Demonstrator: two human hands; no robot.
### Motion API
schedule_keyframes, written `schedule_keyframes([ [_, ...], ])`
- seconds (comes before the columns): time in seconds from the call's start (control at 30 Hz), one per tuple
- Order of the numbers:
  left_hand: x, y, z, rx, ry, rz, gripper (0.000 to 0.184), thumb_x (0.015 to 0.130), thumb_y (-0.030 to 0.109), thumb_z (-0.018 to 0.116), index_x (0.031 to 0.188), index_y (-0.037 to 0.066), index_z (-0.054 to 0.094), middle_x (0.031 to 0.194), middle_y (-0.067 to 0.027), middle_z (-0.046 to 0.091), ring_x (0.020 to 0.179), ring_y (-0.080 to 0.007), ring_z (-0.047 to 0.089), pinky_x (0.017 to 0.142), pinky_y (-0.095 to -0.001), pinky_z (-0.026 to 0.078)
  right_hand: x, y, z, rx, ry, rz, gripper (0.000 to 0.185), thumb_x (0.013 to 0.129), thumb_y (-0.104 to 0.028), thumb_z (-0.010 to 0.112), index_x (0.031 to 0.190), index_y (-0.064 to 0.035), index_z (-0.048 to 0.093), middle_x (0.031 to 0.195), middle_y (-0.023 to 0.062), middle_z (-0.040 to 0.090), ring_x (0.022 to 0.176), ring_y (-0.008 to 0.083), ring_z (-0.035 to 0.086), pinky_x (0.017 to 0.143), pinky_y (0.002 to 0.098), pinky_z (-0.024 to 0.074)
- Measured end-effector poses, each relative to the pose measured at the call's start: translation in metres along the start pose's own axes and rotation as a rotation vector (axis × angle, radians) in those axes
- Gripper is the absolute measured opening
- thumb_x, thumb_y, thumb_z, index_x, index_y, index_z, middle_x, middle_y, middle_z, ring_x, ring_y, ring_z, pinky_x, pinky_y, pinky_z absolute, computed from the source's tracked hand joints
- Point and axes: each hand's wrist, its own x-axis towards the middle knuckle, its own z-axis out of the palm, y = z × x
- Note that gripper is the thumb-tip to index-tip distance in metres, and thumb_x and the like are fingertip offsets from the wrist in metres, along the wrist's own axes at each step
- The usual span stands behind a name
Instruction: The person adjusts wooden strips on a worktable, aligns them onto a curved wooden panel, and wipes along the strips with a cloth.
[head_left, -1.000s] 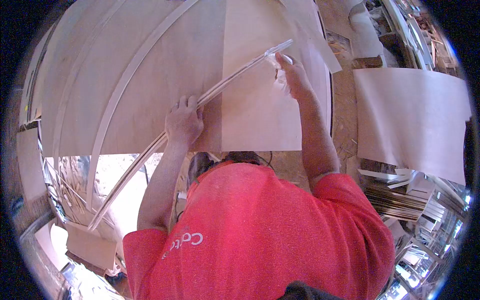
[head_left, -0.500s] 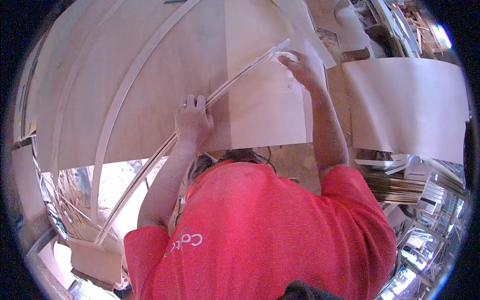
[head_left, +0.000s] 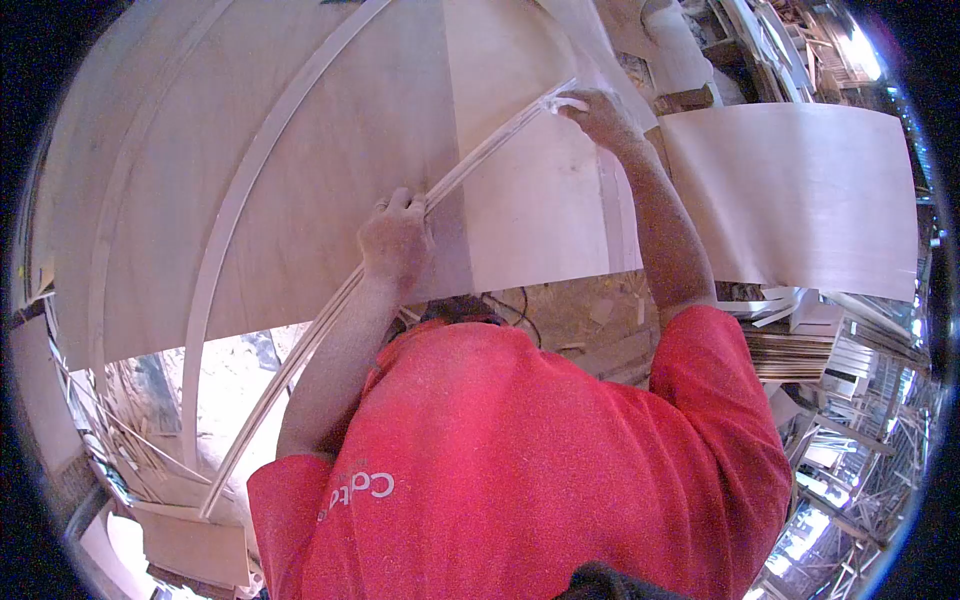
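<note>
A bundle of long, thin wooden strips (head_left: 487, 157) lies diagonally across a plywood sheet (head_left: 330, 170), its lower end running past the sheet's near edge. My left hand (head_left: 397, 238) is closed around the middle of the strips, pressing them near the board. At the upper end my right hand (head_left: 607, 122) pinches a white, flexible band (head_left: 568, 102) that sits against the strips. Whether the band is tape or plastic film I cannot make out. A paler panel (head_left: 540, 200) lies beneath the upper half of the bundle.
A long curved strip (head_left: 240, 180) lies on the sheet to the left. On the right a bent thin panel (head_left: 800, 190) stands out beside a stack of thin boards (head_left: 790, 355). Cut strips (head_left: 150, 470) and scraps lie at the lower left.
My right hand has drawn in to the strips' upper end, closing on the white band. My left hand keeps its hold on the bundle. The view has shifted slightly.
</note>
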Motion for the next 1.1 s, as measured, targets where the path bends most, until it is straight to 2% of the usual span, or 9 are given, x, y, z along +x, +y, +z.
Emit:
schedule_keyframes([
  [0.1, 0.000, 0.000, -0.006, -0.079, -0.093, -0.046, 0.025, 0.089, 0.024, 0.068, 0.111, 0.011, 0.072, 0.111, -0.0106, 0.067, 0.104, -0.0363, 0.066, 0.083, -0.0498, 0.058, 0.002, -0.002, -0.001, -0.074, -0.031, -0.014, 0.035, 0.093, -0.047, 0.066, 0.119, -0.0253, 0.075, 0.115, 0.0116, 0.073, 0.105, 0.0368, 0.070, 0.092, 0.0492, 0.0549],
  [0.13, 0.000, -0.001, -0.005, -0.080, -0.094, -0.048, 0.025, 0.089, 0.024, 0.068, 0.111, 0.011, 0.072, 0.111, -0.0106, 0.067, 0.104, -0.0363, 0.066, 0.083, -0.0498, 0.058, 0.003, -0.004, -0.002, -0.075, -0.033, -0.015, 0.035, 0.093, -0.047, 0.066, 0.119, -0.0253, 0.075, 0.115, 0.0116, 0.073, 0.105, 0.0368, 0.070, 0.092, 0.0492, 0.0549],
  [0.2, -0.001, -0.001, -0.006, -0.102, -0.061, -0.032, 0.025, 0.090, 0.022, 0.068, 0.112, 0.011, 0.071, 0.109, -0.0108, 0.066, 0.102, -0.0362, 0.066, 0.083, -0.0497, 0.058, 0.003, -0.006, -0.004, -0.038, -0.053, 0.029, 0.035, 0.093, -0.037, 0.070, 0.116, -0.0110, 0.076, 0.113, 0.0154, 0.074, 0.104, 0.0343, 0.071, 0.094, 0.0447, 0.0534],
  [0.5, -0.003, -0.002, -0.004, -0.089, -0.047, -0.014, 0.026, 0.089, 0.022, 0.068, 0.112, 0.010, 0.070, 0.111, -0.0107, 0.066, 0.102, -0.0361, 0.066, 0.082, -0.0483, 0.058, 0.014, -0.016, -0.009, -0.049, -0.123, -0.030, 0.034, 0.092, -0.035, 0.072, 0.116, -0.0112, 0.076, 0.111, 0.0131, 0.074, 0.093, 0.0300, 0.073, 0.085, 0.0416, 0.0559],
  [0.63, -0.002, -0.001, -0.006, -0.064, -0.056, -0.006, 0.023, 0.090, 0.022, 0.068, 0.109, 0.010, 0.070, 0.110, -0.0104, 0.065, 0.101, -0.0361, 0.066, 0.080, -0.0484, 0.058, 0.018, -0.013, -0.008, -0.016, -0.194, 0.043, 0.032, 0.092, -0.034, 0.072, 0.115, -0.0120, 0.076, 0.113, 0.0126, 0.074, 0.098, 0.0320, 0.072, 0.089, 0.0421, 0.0550],
  [0.7, -0.003, 0.000, -0.007, -0.037, -0.042, -0.002, 0.021, 0.088, 0.018, 0.067, 0.107, 0.010, 0.071, 0.103, -0.0077, 0.064, 0.101, -0.0302, 0.067, 0.077, -0.0430, 0.061, 0.023, -0.008, -0.005, -0.101, -0.164, -0.032, 0.040, 0.090, -0.050, 0.067, 0.118, -0.0225, 0.076, 0.100, 0.0130, 0.076, 0.096, 0.0351, 0.072, 0.089, 0.0489, 0.0545],
  [0.83, -0.003, -0.003, -0.001, -0.081, -0.021, -0.002, 0.019, 0.090, 0.023, 0.068, 0.103, 0.010, 0.069, 0.104, -0.0102, 0.064, 0.094, -0.0359, 0.067, 0.075, -0.0482, 0.058, 0.021, -0.010, -0.007, -0.127, -0.163, -0.047, 0.040, 0.090, -0.049, 0.067, 0.119, -0.0225, 0.076, 0.095, 0.0141, 0.076, 0.094, 0.0354, 0.073, 0.089, 0.0480, 0.0551],
  [1.03, -0.003, -0.001, -0.005, -0.027, -0.013, 0.006, 0.021, 0.086, 0.018, 0.069, 0.105, 0.010, 0.071, 0.100, -0.0079, 0.063, 0.097, -0.0299, 0.068, 0.073, -0.0423, 0.061, 0.021, -0.003, -0.002, 0.057, -0.160, 0.011, 0.041, 0.089, -0.048, 0.069, 0.118, -0.0204, 0.076, 0.102, 0.0133, 0.076, 0.096, 0.0339, 0.073, 0.090, 0.0463, 0.0549],
  [1.1, -0.002, -0.001, -0.006, 0.000, -0.011, 0.027, 0.020, 0.086, 0.019, 0.069, 0.104, 0.010, 0.070, 0.099, -0.0081, 0.063, 0.095, -0.0297, 0.069, 0.071, -0.0420, 0.061, 0.024, -0.005, -0.002, 0.023, -0.154, 0.028, 0.034, 0.091, -0.033, 0.074, 0.115, -0.0083, 0.075, 0.115, 0.0169, 0.074, 0.105, 0.0322, 0.071, 0.093, 0.0422, 0.0536],
])
